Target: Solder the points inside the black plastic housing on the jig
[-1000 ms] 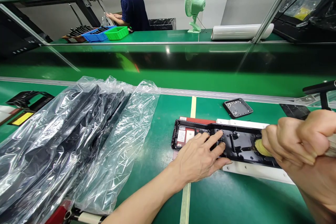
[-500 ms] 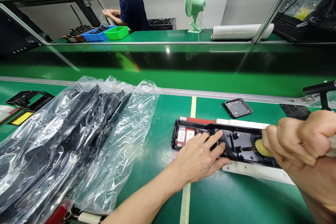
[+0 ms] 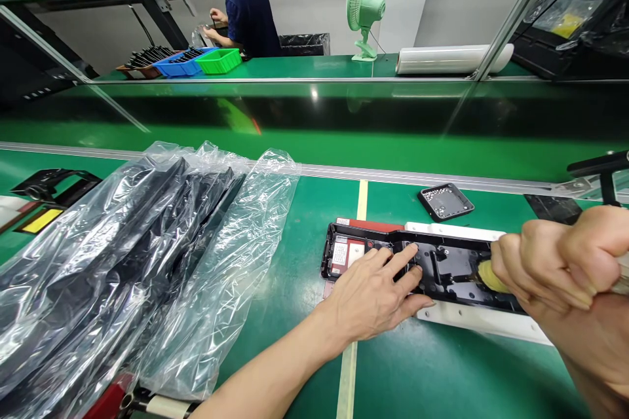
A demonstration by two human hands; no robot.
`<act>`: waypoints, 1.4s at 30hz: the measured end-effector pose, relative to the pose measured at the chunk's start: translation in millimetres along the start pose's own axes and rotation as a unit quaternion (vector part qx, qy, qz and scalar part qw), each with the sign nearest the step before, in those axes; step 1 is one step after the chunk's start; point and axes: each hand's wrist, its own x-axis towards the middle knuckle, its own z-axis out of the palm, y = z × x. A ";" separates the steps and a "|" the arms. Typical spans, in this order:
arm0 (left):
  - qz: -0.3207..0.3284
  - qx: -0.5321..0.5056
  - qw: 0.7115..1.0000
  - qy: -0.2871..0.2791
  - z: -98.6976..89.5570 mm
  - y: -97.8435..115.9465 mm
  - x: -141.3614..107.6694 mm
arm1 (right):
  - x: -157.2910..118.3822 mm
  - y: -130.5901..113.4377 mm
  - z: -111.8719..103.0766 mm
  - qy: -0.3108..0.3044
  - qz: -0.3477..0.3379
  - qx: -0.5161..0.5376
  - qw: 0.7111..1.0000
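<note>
A long black plastic housing [image 3: 462, 255] lies open side up in a white fixture [image 3: 472, 321] with a red plate [image 3: 378, 226] at its left end. My left hand [image 3: 376, 294] rests on the middle of the housing, fingers spread over its inside and thumb by the near edge. My right hand [image 3: 560, 262] is wrapped around a screwdriver [image 3: 491, 276], of which the yellow front end shows. Its shaft points left into the housing; the tip is hard to make out. Behind the fixture sits a small black tray [image 3: 446, 201] of tiny screws.
Clear plastic bags with black parts [image 3: 132, 249] cover the left of the green bench [image 3: 289, 360]. A black frame part [image 3: 56, 186] lies at far left. Beyond the divider are a person in dark blue [image 3: 250, 19], colored bins [image 3: 219, 61], a green fan [image 3: 363, 10] and a film roll [image 3: 442, 60].
My hands and the housing hold nearly the same place. Across the bench, the other person's hands have shifted slightly right, one of them raised.
</note>
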 end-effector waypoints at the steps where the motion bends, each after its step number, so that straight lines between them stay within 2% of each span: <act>1: -0.001 -0.001 1.000 0.000 0.0 -0.1 0.1 | 0.1 -0.3 0.7 0.000 0.000 -0.001 1.000; 9: 0.003 0.007 1.000 0.008 1.2 0.1 -0.8 | 2.1 -3.4 4.2 0.003 -0.004 -0.011 1.000; 21: 0.004 0.010 1.000 0.009 0.9 0.5 -0.7 | -0.4 3.3 -8.6 -0.009 0.011 0.001 1.000; 35: 0.004 0.009 1.000 0.014 1.0 0.7 -0.6 | -1.4 0.7 -6.0 0.021 -0.002 -0.005 1.000; 42: 0.003 0.009 1.000 0.005 0.6 0.3 0.0 | 1.9 0.7 -6.2 -0.010 -0.007 -0.004 1.000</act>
